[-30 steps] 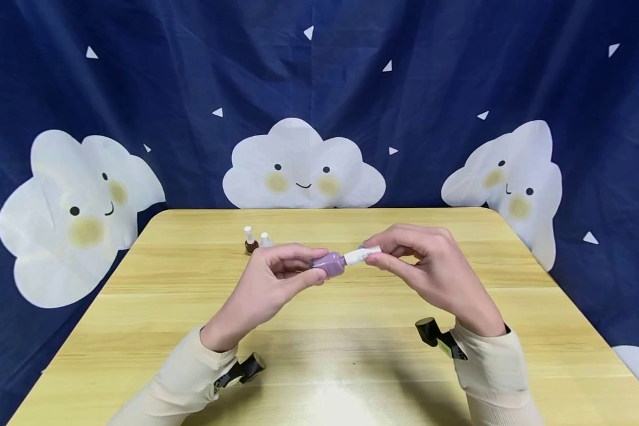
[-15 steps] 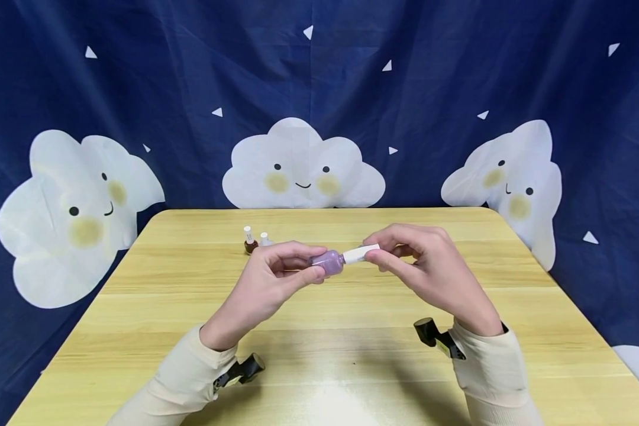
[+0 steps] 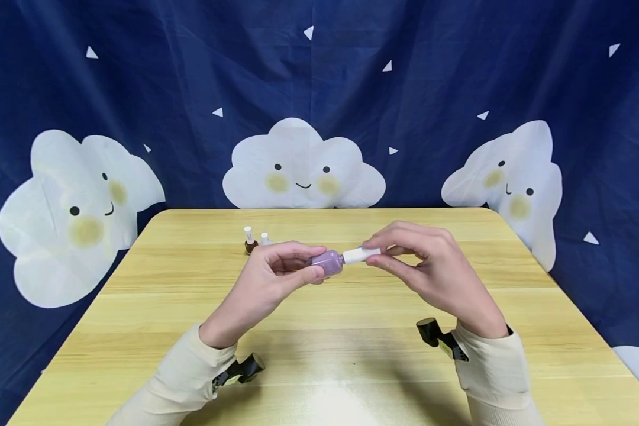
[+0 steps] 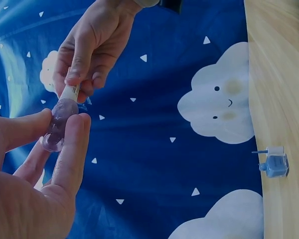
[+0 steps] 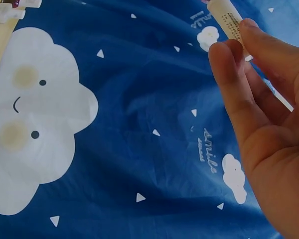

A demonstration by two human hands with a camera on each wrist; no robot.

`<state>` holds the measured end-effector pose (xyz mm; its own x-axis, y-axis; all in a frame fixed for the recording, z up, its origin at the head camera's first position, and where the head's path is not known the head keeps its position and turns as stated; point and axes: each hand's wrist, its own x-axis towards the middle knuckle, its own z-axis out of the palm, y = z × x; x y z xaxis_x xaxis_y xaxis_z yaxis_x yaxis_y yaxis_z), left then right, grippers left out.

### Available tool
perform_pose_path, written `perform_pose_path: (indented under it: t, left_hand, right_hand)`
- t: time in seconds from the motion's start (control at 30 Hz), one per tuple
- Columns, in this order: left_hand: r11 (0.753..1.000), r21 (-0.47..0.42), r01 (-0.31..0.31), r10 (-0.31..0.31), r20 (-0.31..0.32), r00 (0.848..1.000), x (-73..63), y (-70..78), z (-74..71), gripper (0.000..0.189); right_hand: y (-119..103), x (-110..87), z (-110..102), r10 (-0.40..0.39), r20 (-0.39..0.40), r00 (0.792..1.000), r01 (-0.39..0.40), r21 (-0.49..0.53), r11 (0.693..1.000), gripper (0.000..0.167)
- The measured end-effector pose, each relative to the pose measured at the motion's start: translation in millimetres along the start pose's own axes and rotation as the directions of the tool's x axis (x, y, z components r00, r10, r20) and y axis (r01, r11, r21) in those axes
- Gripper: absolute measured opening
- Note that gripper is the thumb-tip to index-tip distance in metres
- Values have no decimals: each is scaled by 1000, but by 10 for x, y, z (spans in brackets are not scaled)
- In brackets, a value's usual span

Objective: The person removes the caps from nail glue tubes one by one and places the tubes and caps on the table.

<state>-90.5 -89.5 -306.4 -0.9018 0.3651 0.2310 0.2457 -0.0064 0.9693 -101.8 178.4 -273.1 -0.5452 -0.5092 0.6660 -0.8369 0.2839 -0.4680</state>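
Note:
My left hand [image 3: 263, 284] holds a purple nail polish bottle [image 3: 326, 264] by its lower end, thumb on the near side and fingers behind. The bottle lies nearly level in the air above the table, its neck toward the right. At that neck is a long white cap [image 3: 355, 255], in line with the bottle. Thumb and fingertips of my right hand [image 3: 431, 260] pinch the cap's far end. Small print shows on the cap [image 5: 228, 21] in the right wrist view. In the left wrist view, the left fingers wrap the purple bottle [image 4: 63, 117] from both sides.
Farther back on the wooden table [image 3: 319, 331] stand a dark red polish bottle [image 3: 251, 246] and a white-capped one [image 3: 265, 238], partly behind my left hand. The left wrist view shows a blue polish bottle [image 4: 276, 166] beside a white brush cap [image 4: 275, 150]. A blue cloth hangs behind.
Both hands keep nearly the same place around the bottle and cap. My right fingers shift slightly on the cap, and its printed side has turned from view in the head view.

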Motion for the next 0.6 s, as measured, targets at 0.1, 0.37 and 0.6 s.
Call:
perform_pose_path:
  t: [0.1,0.37,0.6]
  left_hand:
    - [1000,-14,-8,8,12,1000,4,-5,-6,31]
    - [1000,-22,-9,9,14,1000,18,-16,11,30]
    - [1000,-30,-9,9,19,1000,11,-14,11,31]
  right_hand:
    - [-5,-1,1,6,9,1000,-6,6,1000,29]
    - [17,-19,29,117,22,993,-115,-54,992,17]
    - [-2,-17,9,45,12,999,-44,-71,996,23]
